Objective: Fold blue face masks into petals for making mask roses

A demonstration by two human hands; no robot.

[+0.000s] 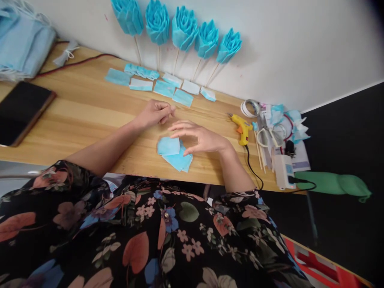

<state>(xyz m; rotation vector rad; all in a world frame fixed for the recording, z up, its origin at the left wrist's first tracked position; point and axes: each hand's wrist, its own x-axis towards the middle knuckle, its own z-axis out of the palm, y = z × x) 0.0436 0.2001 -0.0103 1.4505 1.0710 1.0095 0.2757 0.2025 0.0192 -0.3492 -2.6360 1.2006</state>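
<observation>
Leaning on the wall, five finished blue fabric roses on sticks (183, 28) mark work done; cut blue fabric strips (163, 84) wait unused; left hand (154, 114) pinches fingertips together, on what I cannot tell; right hand (199, 138), fingers spread, presses the small stack of blue fabric squares (174, 154) on the wooden table (90, 112).

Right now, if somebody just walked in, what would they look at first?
Probably the five blue paper roses on sticks, leaning on the wall behind the table. Next, the right hand touching blue squares near the front edge, and the yellow glue gun to its right.
</observation>
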